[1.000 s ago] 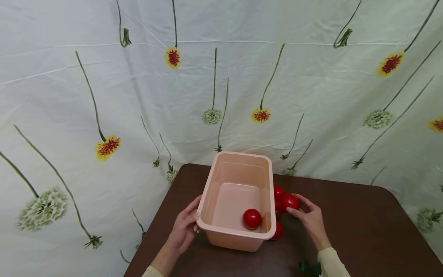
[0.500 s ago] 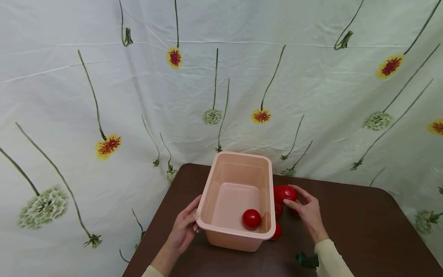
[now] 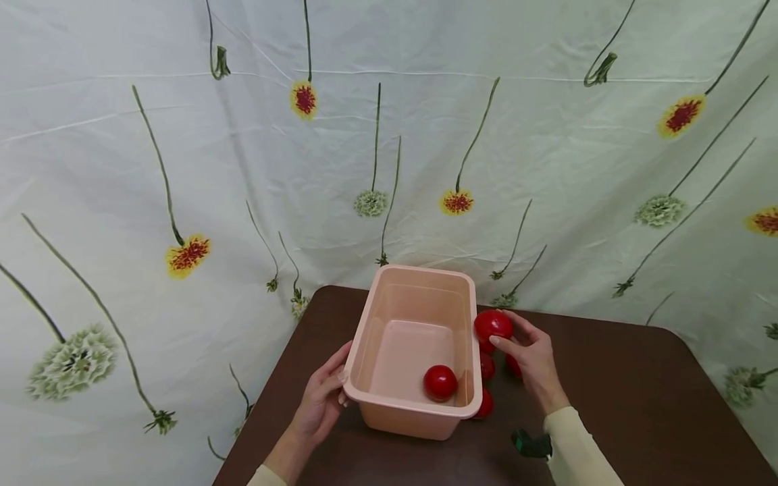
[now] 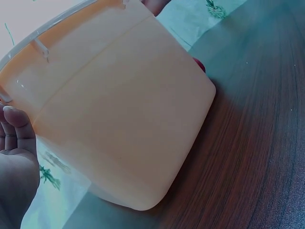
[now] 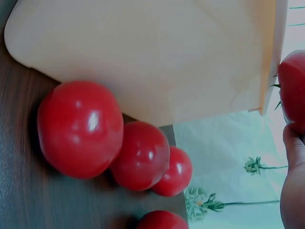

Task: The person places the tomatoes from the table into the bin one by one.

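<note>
A pink plastic tub [image 3: 407,420] stands on the table, with one red tomato [image 3: 440,383] inside near its front right corner. My left hand [image 3: 320,405] grips the tub's rim at the left front; in the left wrist view its curled fingers [image 4: 19,125] are at the rim. My right hand [image 3: 533,358] holds another tomato [image 3: 493,325] between thumb and fingers, level with the tub's right rim. Green stem tips show on this tomato [image 5: 293,90] in the right wrist view. Several more tomatoes [image 5: 80,129] lie on the table along the tub's right wall, partly hidden from the head camera.
The dark brown table [image 3: 614,405] stretches out to the right of the tub. Behind it hangs a pale cloth [image 3: 419,155] printed with flowers. A dark object [image 3: 531,444] sits at the right sleeve.
My right hand has picked up a tomato from the pile and lifted it up and leftward to the tub's right rim. The left hand and the tub stay in place.
</note>
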Demonstrator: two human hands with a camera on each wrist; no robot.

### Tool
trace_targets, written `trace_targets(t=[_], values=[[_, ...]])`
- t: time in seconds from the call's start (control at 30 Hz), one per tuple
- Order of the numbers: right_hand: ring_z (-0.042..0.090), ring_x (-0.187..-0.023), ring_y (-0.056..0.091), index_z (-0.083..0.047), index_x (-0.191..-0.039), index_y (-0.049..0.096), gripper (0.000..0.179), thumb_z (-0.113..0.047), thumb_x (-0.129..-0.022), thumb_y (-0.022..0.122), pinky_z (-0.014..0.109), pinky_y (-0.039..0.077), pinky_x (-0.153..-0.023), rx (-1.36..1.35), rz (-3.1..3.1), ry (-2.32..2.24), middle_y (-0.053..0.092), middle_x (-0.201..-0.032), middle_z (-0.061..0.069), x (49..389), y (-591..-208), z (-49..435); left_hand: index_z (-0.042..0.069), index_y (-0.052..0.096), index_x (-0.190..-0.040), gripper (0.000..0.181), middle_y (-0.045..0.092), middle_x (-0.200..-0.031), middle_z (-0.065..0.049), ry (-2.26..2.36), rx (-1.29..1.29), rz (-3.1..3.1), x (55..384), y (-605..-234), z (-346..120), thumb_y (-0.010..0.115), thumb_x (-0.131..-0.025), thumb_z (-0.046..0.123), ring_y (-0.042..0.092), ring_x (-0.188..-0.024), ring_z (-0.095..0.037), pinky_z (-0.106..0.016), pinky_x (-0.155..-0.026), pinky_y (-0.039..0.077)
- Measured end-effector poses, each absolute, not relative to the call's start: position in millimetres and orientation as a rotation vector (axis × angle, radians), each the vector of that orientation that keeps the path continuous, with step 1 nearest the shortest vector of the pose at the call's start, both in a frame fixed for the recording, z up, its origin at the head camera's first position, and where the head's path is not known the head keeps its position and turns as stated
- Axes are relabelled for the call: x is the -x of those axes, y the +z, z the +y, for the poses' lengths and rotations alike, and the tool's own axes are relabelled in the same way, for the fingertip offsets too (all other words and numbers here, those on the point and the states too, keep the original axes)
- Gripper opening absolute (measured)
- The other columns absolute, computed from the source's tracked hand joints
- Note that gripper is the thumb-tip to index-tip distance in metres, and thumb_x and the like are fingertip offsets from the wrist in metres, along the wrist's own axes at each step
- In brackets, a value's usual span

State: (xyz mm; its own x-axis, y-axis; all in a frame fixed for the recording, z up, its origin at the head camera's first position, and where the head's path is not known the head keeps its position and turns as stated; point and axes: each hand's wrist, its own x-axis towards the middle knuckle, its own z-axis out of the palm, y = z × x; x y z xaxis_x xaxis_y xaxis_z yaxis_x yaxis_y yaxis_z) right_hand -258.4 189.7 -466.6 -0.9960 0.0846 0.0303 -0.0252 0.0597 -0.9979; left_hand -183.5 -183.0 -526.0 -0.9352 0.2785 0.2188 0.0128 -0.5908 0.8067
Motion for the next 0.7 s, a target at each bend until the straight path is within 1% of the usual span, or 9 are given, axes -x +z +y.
trace_targets(t=[0.17, 0.27, 0.4, 0.53, 0.63, 0.7], values=[[0.000, -0.102, 0.065, -0.010, -0.137, 0.054, 0.065, -0.016, -0.078, 0.080, 0.017, 0.053, -0.086, 0.018, -2.199, 2.126, 0.063, -0.127, -0.003, 261.8, -462.4, 181.7, -0.004, 0.010, -0.154, 0.059, 0.062, -0.116, -0.002, 2.624, -0.494, 1.344, 183.9, -525.2, -183.1, 0.034, -0.100, -0.001, 0.047, -0.063, -0.006, -0.019, -0.059, 0.041], [0.001, -0.102, 0.065, -0.008, -0.137, 0.054, 0.065, -0.015, -0.078, 0.081, 0.018, 0.053, -0.086, -0.019, -2.199, 2.138, 0.063, -0.125, -0.003, 263.8, -461.1, 176.0, -0.004, 0.010, -0.154, 0.059, 0.062, -0.116, -0.002, 2.627, -0.488, 1.343, 183.2, -525.6, -183.4, 0.034, -0.100, -0.001, 0.047, -0.063, -0.006, -0.019, -0.058, 0.040], [0.003, -0.101, 0.065, -0.007, -0.137, 0.054, 0.063, -0.012, -0.079, 0.079, 0.021, 0.054, -0.086, -0.051, -2.214, 2.128, 0.063, -0.128, 0.005, 265.5, -458.6, 167.5, -0.004, 0.010, -0.154, 0.058, 0.063, -0.118, -0.001, 2.623, -0.477, 1.342, 181.7, -526.1, -184.0, 0.033, -0.100, -0.001, 0.046, -0.062, -0.006, -0.018, -0.058, 0.040], [0.014, -0.110, 0.065, -0.009, -0.138, 0.054, 0.064, -0.012, -0.079, 0.079, 0.027, 0.054, -0.089, -0.071, -2.252, 2.129, 0.058, -0.136, 0.013, 267.1, -455.8, 158.2, -0.004, 0.009, -0.154, 0.059, 0.062, -0.123, -0.001, 2.617, -0.456, 1.358, 180.8, -525.1, -184.6, 0.034, -0.100, 0.000, 0.046, -0.062, -0.006, -0.018, -0.058, 0.040], [0.026, -0.120, 0.061, -0.012, -0.139, 0.053, 0.067, -0.014, -0.078, 0.080, 0.034, 0.052, -0.093, -0.087, -2.302, 2.130, 0.056, -0.139, 0.013, 269.1, -454.1, 151.3, -0.004, 0.010, -0.154, 0.059, 0.062, -0.125, -0.002, 2.619, -0.445, 1.366, 181.4, -524.1, -184.7, 0.035, -0.100, 0.001, 0.046, -0.062, -0.006, -0.018, -0.057, 0.040], [0.030, -0.125, 0.058, -0.013, -0.141, 0.051, 0.071, -0.017, -0.077, 0.081, 0.037, 0.050, -0.096, -0.101, -2.339, 2.126, 0.055, -0.140, 0.011, 270.5, -452.7, 147.3, -0.004, 0.010, -0.154, 0.059, 0.062, -0.125, -0.003, 2.622, -0.447, 1.369, 182.2, -523.6, -184.3, 0.035, -0.100, 0.000, 0.046, -0.061, -0.006, -0.018, -0.057, 0.039]])
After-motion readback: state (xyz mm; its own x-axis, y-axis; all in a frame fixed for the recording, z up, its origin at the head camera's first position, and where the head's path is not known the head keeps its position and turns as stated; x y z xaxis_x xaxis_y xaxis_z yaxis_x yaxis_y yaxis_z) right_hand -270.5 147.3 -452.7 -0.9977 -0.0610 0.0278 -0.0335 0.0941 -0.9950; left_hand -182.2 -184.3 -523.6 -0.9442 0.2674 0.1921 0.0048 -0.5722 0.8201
